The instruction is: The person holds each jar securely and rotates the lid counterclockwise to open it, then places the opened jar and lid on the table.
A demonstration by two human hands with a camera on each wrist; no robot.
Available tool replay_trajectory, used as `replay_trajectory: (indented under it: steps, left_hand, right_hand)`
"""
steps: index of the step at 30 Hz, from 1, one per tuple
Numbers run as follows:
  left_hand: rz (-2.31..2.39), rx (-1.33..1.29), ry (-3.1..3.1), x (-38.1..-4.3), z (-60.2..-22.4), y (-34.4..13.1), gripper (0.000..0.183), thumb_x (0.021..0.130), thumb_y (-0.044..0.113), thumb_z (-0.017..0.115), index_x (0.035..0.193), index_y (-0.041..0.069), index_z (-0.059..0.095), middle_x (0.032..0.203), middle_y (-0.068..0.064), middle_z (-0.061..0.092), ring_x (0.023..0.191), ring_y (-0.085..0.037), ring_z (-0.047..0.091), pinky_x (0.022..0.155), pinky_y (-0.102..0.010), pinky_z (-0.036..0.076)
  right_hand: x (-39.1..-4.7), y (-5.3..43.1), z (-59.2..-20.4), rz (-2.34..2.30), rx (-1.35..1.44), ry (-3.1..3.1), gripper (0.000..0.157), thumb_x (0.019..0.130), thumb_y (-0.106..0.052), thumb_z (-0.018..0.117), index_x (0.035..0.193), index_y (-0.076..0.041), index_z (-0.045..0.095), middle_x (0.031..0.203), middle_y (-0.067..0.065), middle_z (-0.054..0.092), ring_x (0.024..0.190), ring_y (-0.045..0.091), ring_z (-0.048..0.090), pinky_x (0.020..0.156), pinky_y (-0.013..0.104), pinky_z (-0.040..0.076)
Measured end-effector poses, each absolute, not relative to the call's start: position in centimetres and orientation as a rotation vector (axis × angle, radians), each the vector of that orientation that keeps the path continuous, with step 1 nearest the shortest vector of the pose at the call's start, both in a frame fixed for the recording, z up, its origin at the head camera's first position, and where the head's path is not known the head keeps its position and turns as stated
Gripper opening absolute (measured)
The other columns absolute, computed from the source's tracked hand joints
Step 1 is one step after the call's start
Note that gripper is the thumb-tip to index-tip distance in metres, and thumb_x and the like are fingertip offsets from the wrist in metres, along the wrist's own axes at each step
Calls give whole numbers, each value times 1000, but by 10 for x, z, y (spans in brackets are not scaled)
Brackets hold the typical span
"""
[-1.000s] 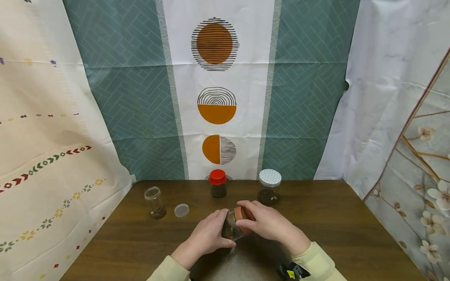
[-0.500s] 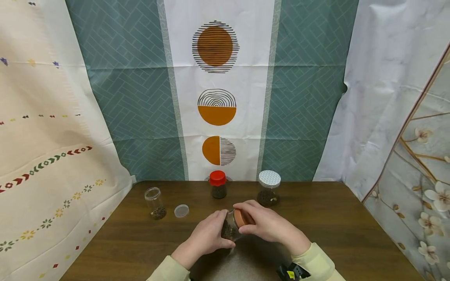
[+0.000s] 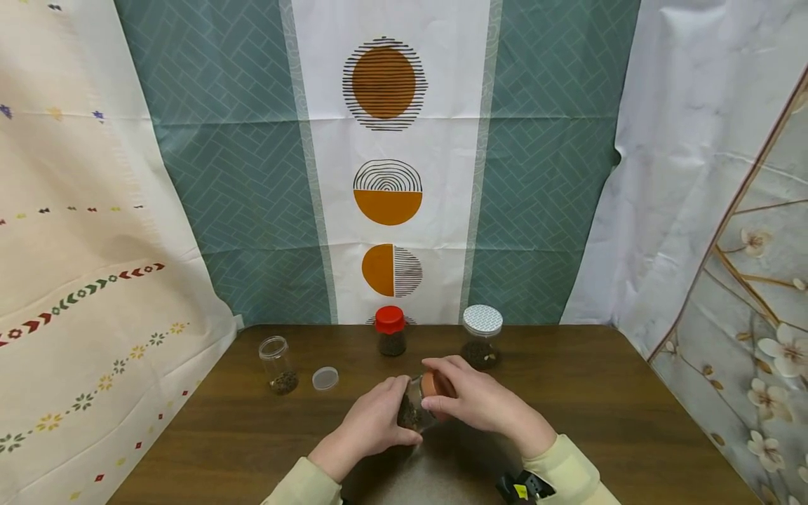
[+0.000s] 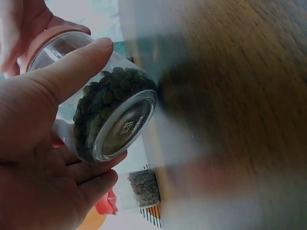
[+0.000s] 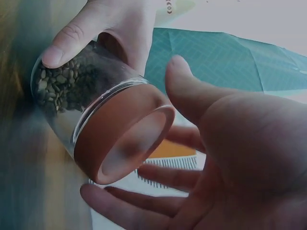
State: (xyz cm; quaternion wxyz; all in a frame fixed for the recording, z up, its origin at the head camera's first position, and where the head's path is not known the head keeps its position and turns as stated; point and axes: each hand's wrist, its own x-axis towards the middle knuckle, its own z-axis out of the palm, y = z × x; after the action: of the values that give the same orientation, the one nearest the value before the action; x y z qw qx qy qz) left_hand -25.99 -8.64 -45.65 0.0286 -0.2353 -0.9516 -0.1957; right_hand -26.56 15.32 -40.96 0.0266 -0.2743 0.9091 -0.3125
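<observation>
A clear jar [image 3: 412, 409] with an orange-brown lid [image 5: 128, 136] is tilted above the table, lid end towards the right. Small dark bean-like pieces [image 4: 108, 98] fill part of it. My left hand [image 3: 377, 419] grips the jar's body, thumb on one side and fingers on the other; its embossed base faces the left wrist view. Around the lid curve the fingers and thumb of my right hand [image 3: 482, 398]. From the right wrist, the fingers are spread at the lid's lower edge and the thumb stands beside its rim.
Behind the hands stand a red-capped jar [image 3: 391, 331] and a wider jar with a patterned white lid [image 3: 482, 338]. An uncapped clear jar [image 3: 278, 366] stands at the left beside a loose clear lid [image 3: 325, 379]. Patterned cloths [image 3: 385, 175] hang behind the wooden table [image 3: 606, 414].
My right thumb and fingers have shifted slightly round the lid: the thumb dipped half a second ago and is higher now. The jar and left hand have stayed in place.
</observation>
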Motion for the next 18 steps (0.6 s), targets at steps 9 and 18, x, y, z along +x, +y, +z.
replay_trajectory:
  steps: [9,18]
  left_hand:
    - [-596,-721,-2953,-260,-456,-86,98,79,44,102,152,1,53,138,-12,65,121,-28,66,97,-49,58]
    - [-616,-727,-2943,-261,-456,-88,97,78,43,103,150,2,54,136,-11,66,118,-27,66,96,-49,59]
  right_hand:
    - [-269,148,-408,-883,-672,2899,61,103,-51,77,150,-15,65,131,9,69,117,31,69,102,57,55]
    - [-267,150,-406,-899,-805,2854,61,102,-44,80,152,-13,63,129,9,68,109,27,67,97,56,55]
